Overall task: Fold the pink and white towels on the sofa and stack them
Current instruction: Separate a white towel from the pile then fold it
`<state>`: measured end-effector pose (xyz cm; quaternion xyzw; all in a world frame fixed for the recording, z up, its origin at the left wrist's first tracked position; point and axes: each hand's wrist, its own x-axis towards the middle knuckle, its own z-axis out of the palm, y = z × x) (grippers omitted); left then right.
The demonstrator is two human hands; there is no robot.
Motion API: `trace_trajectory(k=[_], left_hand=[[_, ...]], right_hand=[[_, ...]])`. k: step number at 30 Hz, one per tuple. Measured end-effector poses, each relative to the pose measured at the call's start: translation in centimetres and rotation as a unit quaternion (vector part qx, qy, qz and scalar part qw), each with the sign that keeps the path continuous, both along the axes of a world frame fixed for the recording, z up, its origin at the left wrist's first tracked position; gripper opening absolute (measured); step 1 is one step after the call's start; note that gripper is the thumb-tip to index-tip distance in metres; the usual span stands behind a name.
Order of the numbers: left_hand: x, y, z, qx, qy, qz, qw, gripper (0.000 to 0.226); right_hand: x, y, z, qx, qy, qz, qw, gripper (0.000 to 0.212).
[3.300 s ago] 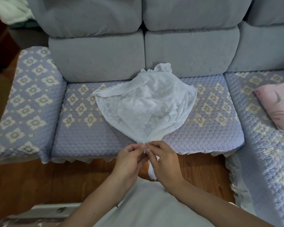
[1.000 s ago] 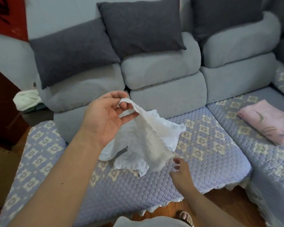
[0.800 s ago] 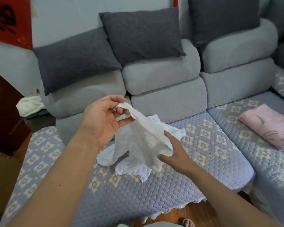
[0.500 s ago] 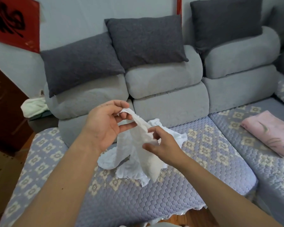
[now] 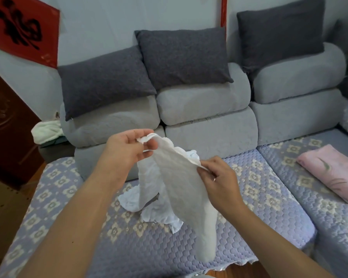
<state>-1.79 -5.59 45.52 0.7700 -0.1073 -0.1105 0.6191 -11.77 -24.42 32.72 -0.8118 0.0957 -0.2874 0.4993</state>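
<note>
Head view: above the sofa (image 5: pixel 249 197) seat, the left hand (image 5: pixel 127 151) and right hand (image 5: pixel 217 177) each pinched one edge of the crumpled white towel (image 5: pixel 181 189), unfolded. The pink towel (image 5: pixel 333 173) lay folded to its right; stacking remained.

Single view only, head-worn wide-angle camera. It looks forward and slightly down from standing height at the grey upholstered sofa (image 5: pixel 207 137), close to its front edge. Both forearms enter from the bottom edge. The sofa's lilac quilted seat cover with cream flower pattern (image 5: pixel 129 243) fills the lower frame; the pale wall behind the sofa fills the top. Straight lines bow toward the frame edges. No second view to overlap.
</note>
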Motion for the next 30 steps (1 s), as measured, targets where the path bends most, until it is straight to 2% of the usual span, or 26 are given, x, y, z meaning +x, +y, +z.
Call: trace_trajectory(k=[2,4,6,10,12,16,18,21,26,30], left_hand=[[-0.1,0.4,-0.3,0.091,-0.051,-0.030,0.994,0.035],[-0.2,0.6,-0.8,0.161,-0.097,-0.018,0.982,0.024],[0.0,0.7,-1.4,0.173,-0.113,0.011,0.978,0.008],[0.2,0.6,-2.3,0.234,-0.153,0.009,0.960,0.012],[0.2,0.6,-2.4,0.215,-0.156,-0.023,0.964,0.013],[-0.2,0.1,-2.8,0.109,-0.061,-0.120,0.985,0.023],[-0.1,-0.2,-3.1,0.111,-0.063,-0.132,0.983,0.020],[0.2,-0.9,-3.5,0.124,-0.076,-0.101,0.984,0.006],[0.3,-1.9,-3.6,0.151,-0.014,-0.107,0.983,0.022],[0.1,-2.0,-3.5,0.139,0.005,-0.122,0.983,0.021]], right_hand=[[0.1,-1.1,0.5,0.007,0.006,-0.011,1.000,0.011],[0.2,-2.1,1.0,0.026,0.018,-0.012,0.999,0.011],[0.1,-2.9,1.6,0.067,0.031,0.011,0.997,0.013],[-0.7,-4.2,2.6,0.186,0.071,0.122,0.972,0.014],[-0.9,-4.9,2.7,0.219,0.101,0.150,0.959,0.013],[-0.8,-5.6,2.8,0.202,0.126,0.147,0.960,0.018],[-0.6,-5.5,2.6,0.184,0.137,0.144,0.963,0.018],[-0.3,-5.1,2.2,0.211,0.144,0.163,0.953,0.026],[-0.2,-4.3,1.6,0.239,0.173,0.213,0.931,0.020],[-0.1,-4.3,2.1,0.210,0.221,0.230,0.924,0.008]])
